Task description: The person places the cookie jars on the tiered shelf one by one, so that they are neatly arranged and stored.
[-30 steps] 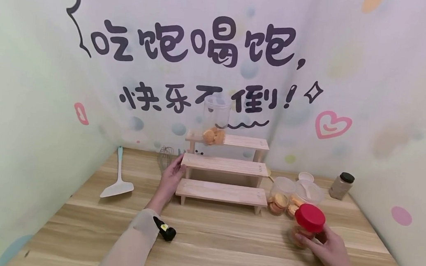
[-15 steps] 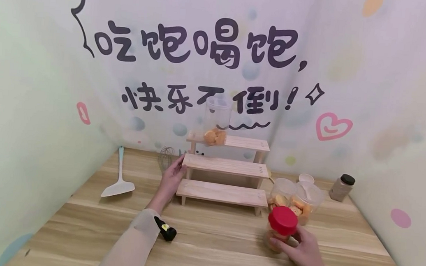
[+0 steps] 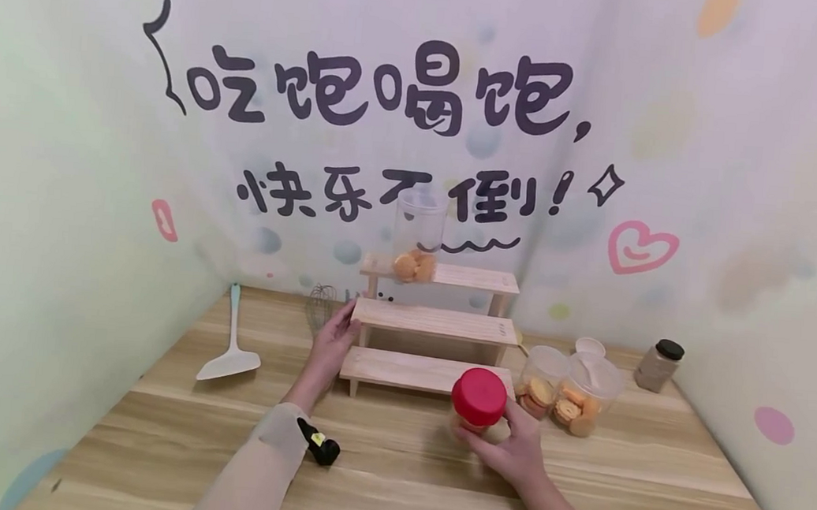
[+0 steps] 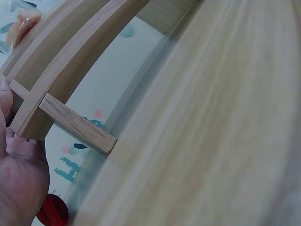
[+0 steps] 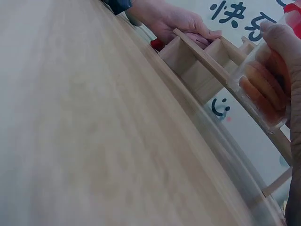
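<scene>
Right hand (image 3: 509, 450) has the red-lidded jar (image 3: 478, 406) firmly wrapped, fingers curled round its clear body, and you can see biscuits stacked inside through the wall in the right wrist view (image 5: 263, 92). The jar sits low over the table (image 3: 393, 475), just in front of the bottom step of the wooden stand (image 3: 429, 371), toward that step's right end, at about 5 o'clock from the stand's middle. Over at 9 o'clock of the stand, the left hand (image 3: 333, 343) is bracing the frame: fingers lie fairly straight against the left edge of the middle step, thumb on the side piece, steadying rather than gripping. Up on the top step stands a tall clear jar (image 3: 418, 236) with biscuits in the bottom, no lid on it. At 3 o'clock of the held jar, 2 more open jars (image 3: 570, 389) of biscuits wait on the table. By my reading this is the carry-and-place step, jar on its way to a shelf. The next move calls for a lift clear of the step's front edge, keeping the jar upright, then a flat set-down with the base fully on the plank, while the left hand holds the light stand from sliding.
</scene>
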The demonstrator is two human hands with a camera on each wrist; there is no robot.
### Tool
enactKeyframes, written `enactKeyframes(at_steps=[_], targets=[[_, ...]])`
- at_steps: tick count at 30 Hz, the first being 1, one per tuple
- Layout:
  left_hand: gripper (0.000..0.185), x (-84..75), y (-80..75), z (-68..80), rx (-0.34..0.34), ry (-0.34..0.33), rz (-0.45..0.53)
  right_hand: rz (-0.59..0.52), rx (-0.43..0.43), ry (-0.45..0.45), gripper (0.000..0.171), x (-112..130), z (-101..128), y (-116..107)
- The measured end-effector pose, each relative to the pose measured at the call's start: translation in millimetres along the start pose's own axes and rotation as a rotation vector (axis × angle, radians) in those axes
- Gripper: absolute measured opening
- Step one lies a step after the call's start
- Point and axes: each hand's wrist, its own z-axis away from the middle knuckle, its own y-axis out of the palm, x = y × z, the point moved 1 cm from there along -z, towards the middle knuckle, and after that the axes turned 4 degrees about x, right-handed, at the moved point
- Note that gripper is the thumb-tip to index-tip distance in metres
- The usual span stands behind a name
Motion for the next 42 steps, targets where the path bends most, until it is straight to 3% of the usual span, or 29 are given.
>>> enactKeyframes(at_steps=[4, 10, 14, 17, 20, 23, 25, 28, 33, 37, 42], targets=[[0.057, 0.2, -0.3, 0.4, 0.007, 0.007, -0.002, 0.005, -0.024, -0.06, 0.062, -2, -3, 7], [0.056, -0.2, -1.2, 1.0, 0.01, 0.015, 0.004, 0.03, -0.098, -0.02, 0.06, 7, -14, 4], [0.056, 1.3, -2.6, 1.6, 0.009, 0.013, 0.002, 0.015, -0.134, -0.031, 0.056, 16, -38, 1], [0.058, 3.6, -4.1, 3.2, 0.008, 0.008, -0.007, 0.007, -0.101, -0.014, 0.058, 14, -61, -3], [0.059, 5.9, -5.4, 4.9, 0.011, 0.004, -0.012, -0.002, -0.034, 0.136, 0.062, 9, -89, -10], [0.059, 6.1, -5.1, 4.9, 0.015, 0.013, 0.002, -0.019, 0.023, 0.405, 0.055, 9, -120, -22], [0.059, 4.2, -3.7, 3.9, 0.017, 0.032, 0.013, -0.029, 0.019, 0.572, 0.055, 10, -141, -30], [0.058, 1.2, -0.6, 2.1, 0.012, 0.048, 0.03, -0.011, -0.053, 0.736, 0.063, 9, -161, -36], [0.06, 2.2, 3.0, 4.2, 0.01, 0.013, -0.001, -0.023, -0.2, 0.803, 0.058, -2, -167, -29], [0.059, 3.5, 2.8, 5.9, 0.003, -0.005, -0.014, -0.04, -0.206, 0.796, 0.055, -9, -163, -17], [0.058, 3.7, -1.0, 1.7, 0.003, 0.04, -0.001, -0.064, -0.194, 0.783, 0.053, -16, -163, -3]])
